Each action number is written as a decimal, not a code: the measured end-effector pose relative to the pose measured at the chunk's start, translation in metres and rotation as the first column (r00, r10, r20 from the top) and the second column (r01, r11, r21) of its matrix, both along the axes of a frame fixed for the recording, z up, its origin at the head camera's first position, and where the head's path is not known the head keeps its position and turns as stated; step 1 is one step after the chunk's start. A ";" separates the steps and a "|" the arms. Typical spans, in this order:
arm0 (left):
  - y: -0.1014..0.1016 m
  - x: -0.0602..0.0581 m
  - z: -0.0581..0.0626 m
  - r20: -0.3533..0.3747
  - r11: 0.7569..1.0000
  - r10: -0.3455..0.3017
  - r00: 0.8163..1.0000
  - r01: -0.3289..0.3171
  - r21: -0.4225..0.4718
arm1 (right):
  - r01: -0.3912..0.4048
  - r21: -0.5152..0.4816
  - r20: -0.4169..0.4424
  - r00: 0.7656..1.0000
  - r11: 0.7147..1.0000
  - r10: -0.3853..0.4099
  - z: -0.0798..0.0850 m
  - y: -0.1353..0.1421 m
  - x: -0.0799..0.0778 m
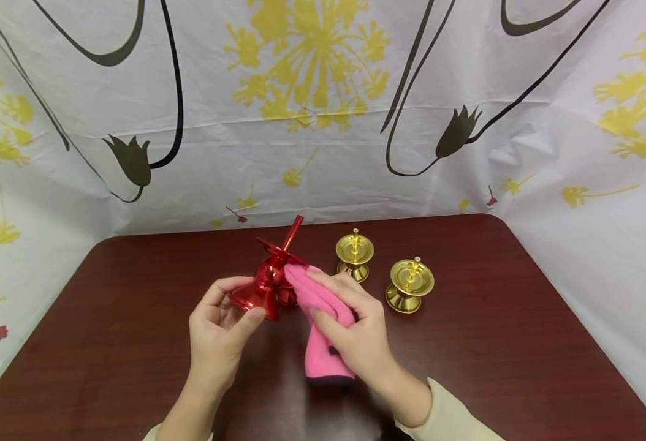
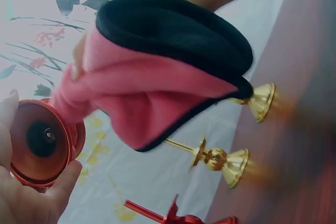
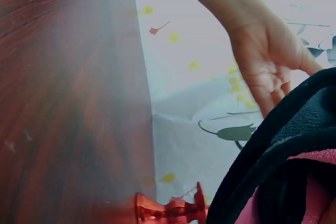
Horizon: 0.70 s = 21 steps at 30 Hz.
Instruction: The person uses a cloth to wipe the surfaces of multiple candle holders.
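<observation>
My left hand (image 1: 218, 331) holds a shiny red candlestick (image 1: 254, 297) by its flared base, tilted above the table. In the left wrist view the dark, hollow underside of that base (image 2: 26, 163) faces the camera, between thumb and fingers. A pink cloth (image 1: 323, 349) with dark edging is pinched in my right hand (image 1: 358, 321), and its folded end touches the red candlestick near the dish. The cloth's loose part hangs down. Behind the held piece stands a second red candlestick (image 1: 288, 297), partly hidden; its base also shows in the right wrist view (image 3: 168, 211).
Two gold candlesticks stand upright on the dark red table (image 1: 135, 343), one (image 1: 354, 251) farther back and one (image 1: 409, 285) nearer on the right. A white curtain (image 1: 323, 171) with yellow and grey flower prints encloses the table's back and sides.
</observation>
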<state>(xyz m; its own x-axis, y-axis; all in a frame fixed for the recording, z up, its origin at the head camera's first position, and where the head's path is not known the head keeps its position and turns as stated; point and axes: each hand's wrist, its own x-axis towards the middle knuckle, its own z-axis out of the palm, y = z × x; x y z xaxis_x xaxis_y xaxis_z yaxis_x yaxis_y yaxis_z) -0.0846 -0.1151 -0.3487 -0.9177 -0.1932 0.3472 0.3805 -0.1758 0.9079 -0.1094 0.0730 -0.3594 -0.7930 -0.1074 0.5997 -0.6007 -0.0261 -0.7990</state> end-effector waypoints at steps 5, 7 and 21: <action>0.002 -0.002 -0.004 0.023 1.000 0.005 1.000 -0.005 -0.024 | -0.003 0.030 -0.027 1.000 1.000 0.004 0.005 0.002 0.000; 0.003 -0.003 -0.004 0.016 0.999 0.013 1.000 -0.013 -0.037 | 0.003 0.048 -0.021 1.000 0.999 -0.002 0.008 0.002 0.000; 0.014 -0.014 -0.003 0.012 0.977 0.048 0.999 -0.044 -0.210 | 0.074 0.196 0.077 0.993 0.978 -0.090 0.034 0.007 -0.001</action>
<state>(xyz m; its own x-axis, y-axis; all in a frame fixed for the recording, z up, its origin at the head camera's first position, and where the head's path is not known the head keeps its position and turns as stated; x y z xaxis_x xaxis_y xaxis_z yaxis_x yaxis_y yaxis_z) -0.0985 -0.1010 -0.3512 -0.9157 -0.1599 0.3686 0.3677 0.0366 0.9292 -0.1105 0.0796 -0.3256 -0.8513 -0.1468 0.5038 -0.5237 0.1796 -0.8327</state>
